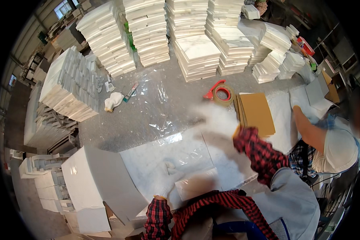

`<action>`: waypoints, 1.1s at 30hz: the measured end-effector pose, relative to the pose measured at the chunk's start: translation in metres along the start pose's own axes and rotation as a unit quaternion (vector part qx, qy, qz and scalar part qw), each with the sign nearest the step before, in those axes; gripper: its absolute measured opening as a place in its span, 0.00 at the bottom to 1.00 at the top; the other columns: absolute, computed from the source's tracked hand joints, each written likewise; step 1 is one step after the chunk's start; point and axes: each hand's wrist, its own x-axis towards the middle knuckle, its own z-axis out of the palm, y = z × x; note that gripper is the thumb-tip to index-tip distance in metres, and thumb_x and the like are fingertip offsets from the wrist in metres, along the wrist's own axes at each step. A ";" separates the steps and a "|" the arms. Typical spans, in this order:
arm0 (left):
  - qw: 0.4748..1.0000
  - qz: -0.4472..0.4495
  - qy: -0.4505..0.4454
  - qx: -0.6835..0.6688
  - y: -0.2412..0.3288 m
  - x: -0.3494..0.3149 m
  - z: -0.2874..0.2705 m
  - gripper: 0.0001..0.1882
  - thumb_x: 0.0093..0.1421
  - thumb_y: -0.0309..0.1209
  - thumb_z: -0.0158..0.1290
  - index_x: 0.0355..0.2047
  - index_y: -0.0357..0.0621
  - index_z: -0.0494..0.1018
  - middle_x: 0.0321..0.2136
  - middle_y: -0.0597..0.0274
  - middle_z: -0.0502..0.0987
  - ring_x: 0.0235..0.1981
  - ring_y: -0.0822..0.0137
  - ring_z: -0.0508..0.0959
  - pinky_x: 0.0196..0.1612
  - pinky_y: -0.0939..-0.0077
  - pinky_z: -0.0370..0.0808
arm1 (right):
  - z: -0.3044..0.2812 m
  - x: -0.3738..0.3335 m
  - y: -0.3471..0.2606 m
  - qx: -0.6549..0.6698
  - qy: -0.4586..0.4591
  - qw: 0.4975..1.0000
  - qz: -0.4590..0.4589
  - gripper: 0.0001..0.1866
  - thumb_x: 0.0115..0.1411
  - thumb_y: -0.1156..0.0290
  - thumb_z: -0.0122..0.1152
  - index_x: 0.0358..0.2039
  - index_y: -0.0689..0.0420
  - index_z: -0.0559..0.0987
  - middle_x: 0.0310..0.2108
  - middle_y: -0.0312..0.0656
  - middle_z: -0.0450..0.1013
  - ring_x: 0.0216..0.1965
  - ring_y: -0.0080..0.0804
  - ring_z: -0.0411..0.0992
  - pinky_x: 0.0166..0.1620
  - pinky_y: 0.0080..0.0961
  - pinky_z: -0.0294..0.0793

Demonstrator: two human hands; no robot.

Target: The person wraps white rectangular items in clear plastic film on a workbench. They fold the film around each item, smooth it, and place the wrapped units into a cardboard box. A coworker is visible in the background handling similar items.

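My left hand [164, 178], in a white glove with a red-black checked sleeve, lies on a pale marble-look surface [144, 160]. Its fingers look stretched out, though white on white makes them faint. Beside it, close to my body, is a flat brownish piece [197, 184] under shiny clear film. My right hand [220, 120], also gloved in white, is smeared by motion over the middle of the table. It is nearest to a stack of brown cardboard sheets [260, 114] and a red tape dispenser [215, 90] with a roll of tape. What it holds, if anything, cannot be made out.
Tall stacks of white marble tiles [146, 32] line the far side, with more tiles [66, 86] at left. A loose white glove [114, 101] and a teal strip-shaped item [131, 92] lie nearby. An open carton [108, 180] stands left; a co-worker [340, 150] works at right.
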 end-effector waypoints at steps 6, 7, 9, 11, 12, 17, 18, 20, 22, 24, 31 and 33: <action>1.000 -0.024 0.013 0.014 0.022 -0.008 0.003 0.21 0.53 0.23 0.70 0.42 0.39 0.70 0.29 0.63 0.79 0.31 0.71 0.80 0.35 0.76 0.77 | -0.093 0.154 0.093 -0.162 0.162 0.940 0.254 0.54 0.56 0.38 0.70 0.73 0.59 0.64 0.64 0.59 0.71 0.66 0.55 0.69 0.68 0.44 0.68; 1.000 -0.016 0.013 0.010 0.015 -0.008 0.003 0.22 0.53 0.26 0.71 0.43 0.38 0.70 0.30 0.61 0.79 0.32 0.70 0.81 0.36 0.74 0.78 | -0.099 0.168 0.105 -0.175 0.149 0.931 0.285 0.55 0.56 0.35 0.69 0.73 0.60 0.63 0.64 0.60 0.72 0.66 0.56 0.70 0.68 0.44 0.68; 1.000 -0.010 0.006 0.000 0.010 -0.005 0.005 0.24 0.53 0.28 0.71 0.44 0.38 0.70 0.31 0.60 0.79 0.34 0.68 0.81 0.38 0.71 0.79 | -0.108 0.185 0.137 -0.165 0.126 0.924 0.320 0.56 0.55 0.31 0.67 0.72 0.58 0.64 0.63 0.60 0.73 0.64 0.56 0.72 0.66 0.44 0.70; 1.000 -0.018 -0.002 -0.010 0.005 -0.005 0.005 0.24 0.53 0.29 0.71 0.44 0.39 0.70 0.32 0.60 0.80 0.35 0.69 0.81 0.38 0.70 0.79 | -0.106 0.190 0.158 -0.114 0.105 0.933 0.324 0.56 0.51 0.28 0.67 0.72 0.52 0.67 0.61 0.60 0.75 0.62 0.56 0.75 0.63 0.44 0.74; 1.000 -0.013 0.001 -0.005 0.004 -0.005 0.006 0.24 0.53 0.27 0.71 0.45 0.39 0.69 0.32 0.61 0.79 0.34 0.70 0.81 0.38 0.72 0.79 | -0.104 0.190 0.161 -0.121 0.104 0.932 0.325 0.55 0.52 0.29 0.67 0.71 0.55 0.67 0.62 0.60 0.74 0.62 0.56 0.74 0.64 0.44 0.73; 1.000 -0.007 0.012 -0.013 0.002 -0.004 0.006 0.24 0.54 0.24 0.69 0.45 0.42 0.68 0.32 0.63 0.79 0.34 0.72 0.80 0.37 0.76 0.78 | -0.097 0.170 0.148 -0.157 0.111 0.930 0.314 0.53 0.52 0.28 0.66 0.70 0.51 0.71 0.60 0.59 0.76 0.62 0.56 0.75 0.63 0.47 0.73; 1.000 -0.015 0.007 -0.011 0.004 -0.004 0.006 0.24 0.54 0.23 0.69 0.46 0.42 0.68 0.31 0.63 0.79 0.33 0.72 0.80 0.37 0.76 0.77 | -0.099 0.165 0.147 -0.163 0.102 0.932 0.306 0.52 0.52 0.28 0.66 0.69 0.51 0.71 0.61 0.58 0.75 0.63 0.56 0.74 0.63 0.47 0.73; 1.000 -0.030 -0.001 -0.006 0.010 -0.005 0.005 0.24 0.55 0.23 0.69 0.46 0.42 0.67 0.31 0.64 0.79 0.33 0.72 0.80 0.36 0.77 0.77 | -0.103 0.155 0.146 -0.172 0.084 0.938 0.290 0.51 0.52 0.29 0.66 0.68 0.50 0.72 0.63 0.56 0.74 0.64 0.56 0.72 0.64 0.47 0.73; 0.999 -0.037 0.005 -0.018 0.009 -0.005 0.005 0.23 0.55 0.23 0.69 0.46 0.42 0.67 0.30 0.65 0.79 0.33 0.73 0.79 0.35 0.78 0.76 | -0.101 0.153 0.128 -0.302 0.079 0.920 0.236 0.49 0.52 0.33 0.69 0.68 0.49 0.72 0.64 0.54 0.73 0.66 0.56 0.69 0.64 0.47 0.72; 0.999 -0.043 -0.001 -0.028 0.010 -0.005 0.006 0.22 0.55 0.22 0.68 0.45 0.41 0.68 0.29 0.66 0.78 0.32 0.74 0.78 0.35 0.78 0.75 | -0.106 0.156 0.115 -0.341 0.037 0.925 0.165 0.48 0.52 0.38 0.72 0.69 0.49 0.71 0.66 0.53 0.70 0.69 0.57 0.65 0.66 0.48 0.69; 0.999 -0.003 -0.035 0.033 0.013 -0.004 0.000 0.21 0.54 0.21 0.67 0.47 0.37 0.72 0.27 0.70 0.76 0.31 0.76 0.76 0.34 0.79 0.73 | -0.113 0.191 0.159 -0.254 0.005 0.966 -0.039 0.47 0.51 0.51 0.76 0.71 0.48 0.69 0.68 0.52 0.66 0.66 0.54 0.67 0.67 0.42 0.69; 0.995 0.035 -0.020 0.088 0.013 -0.003 -0.003 0.20 0.54 0.24 0.67 0.47 0.38 0.74 0.28 0.69 0.76 0.32 0.74 0.76 0.36 0.77 0.75 | -0.111 0.187 0.154 -0.278 0.013 0.960 -0.034 0.47 0.51 0.51 0.76 0.71 0.49 0.69 0.68 0.52 0.67 0.67 0.54 0.67 0.67 0.42 0.70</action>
